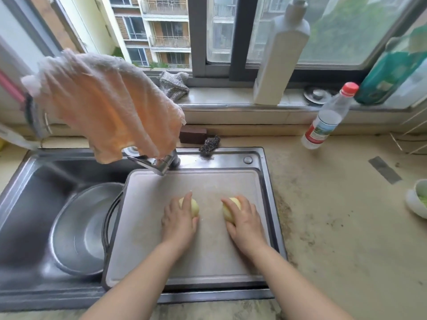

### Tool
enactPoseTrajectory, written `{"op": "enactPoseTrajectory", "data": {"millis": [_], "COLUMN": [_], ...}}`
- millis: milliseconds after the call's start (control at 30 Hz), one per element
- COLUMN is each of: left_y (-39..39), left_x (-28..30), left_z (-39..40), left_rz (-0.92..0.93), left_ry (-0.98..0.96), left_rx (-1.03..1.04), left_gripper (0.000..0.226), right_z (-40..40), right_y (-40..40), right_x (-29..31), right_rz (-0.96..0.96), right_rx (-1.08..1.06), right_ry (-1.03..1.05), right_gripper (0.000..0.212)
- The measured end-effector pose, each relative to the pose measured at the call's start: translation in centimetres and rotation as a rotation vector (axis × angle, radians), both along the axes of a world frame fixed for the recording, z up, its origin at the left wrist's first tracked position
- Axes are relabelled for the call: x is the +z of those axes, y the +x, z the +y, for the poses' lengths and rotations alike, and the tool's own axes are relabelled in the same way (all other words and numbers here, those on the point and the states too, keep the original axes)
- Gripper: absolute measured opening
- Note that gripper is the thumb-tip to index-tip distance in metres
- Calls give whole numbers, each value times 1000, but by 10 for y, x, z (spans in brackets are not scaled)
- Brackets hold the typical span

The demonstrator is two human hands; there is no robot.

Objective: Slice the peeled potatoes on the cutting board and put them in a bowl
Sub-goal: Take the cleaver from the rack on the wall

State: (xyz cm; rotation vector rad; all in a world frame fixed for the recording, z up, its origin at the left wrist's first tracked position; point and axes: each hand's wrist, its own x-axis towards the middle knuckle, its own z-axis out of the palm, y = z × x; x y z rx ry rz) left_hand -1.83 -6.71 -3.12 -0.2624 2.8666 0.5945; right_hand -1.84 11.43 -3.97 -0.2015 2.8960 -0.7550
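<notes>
Two peeled pale-yellow potatoes lie on the grey cutting board (208, 255), which spans the right half of the sink. My left hand (179, 224) covers the left potato (195, 206), fingers laid over its top. My right hand (245, 221) rests on the right potato (228, 210) the same way. A steel bowl (78, 229) sits in the sink basin just left of the board. No knife is in view.
A faucet (159, 163) with a peach cloth (108, 105) draped over it overhangs the board's far edge. A plastic bottle (327, 120) stands on the counter at the right, and a white bowl (417, 202) sits at the right edge. A scouring pad (209, 144) lies behind the sink.
</notes>
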Motion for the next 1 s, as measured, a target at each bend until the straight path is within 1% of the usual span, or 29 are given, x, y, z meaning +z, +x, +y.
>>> {"op": "enactPoseTrajectory", "data": {"millis": [100,133,167,233,300,333,367,433,467,533,633,667,733,800,867,933,1000], "left_y": [-2,1,6,25,53,71,90,119,130,142,149,153,165,179,190,197,204], "left_x": [11,16,21,31,35,35,35,31,25,15,6,5,3,-2,-8,-15,-21], "left_z": [-3,-4,-4,0,9,17,26,46,54,68,88,96,114,133,150,166,184], "left_rz": [-85,-95,-67,109,335,372,340,183,112,19,-72,-93,-156,-250,-363,-487,-592], "left_ry": [37,48,56,103,195,251,311,378,393,381,357,363,349,263,62,-175,-313], "left_rx": [-29,-26,-13,-13,-111,-185,-277,-470,-557,-711,-900,-963,-1123,-1327,-1483,-1534,-1520], "left_gripper": [78,81,83,76,57,49,43,38,36,30,26,24,23,23,23,26,24], "right_z": [4,7,12,21,31,36,41,53,57,64,72,75,84,92,97,100,103], "right_y": [-5,-2,5,30,65,86,107,148,167,206,261,278,313,350,385,416,442], "right_x": [13,17,20,24,22,21,21,19,17,13,4,0,-13,-28,-38,-41,-42], "right_rz": [-107,-101,-69,6,20,13,13,48,58,18,-89,-143,-344,-575,-709,-768,-783], "right_rx": [44,14,-29,-127,-220,-271,-321,-427,-488,-628,-832,-881,-961,-1049,-1144,-1215,-1270], "right_ry": [-17,-49,-82,-157,-248,-284,-299,-281,-266,-252,-257,-254,-277,-329,-380,-406,-431], "right_gripper": [71,75,77,76,67,60,50,30,24,21,21,20,19,17,15,12,14]}}
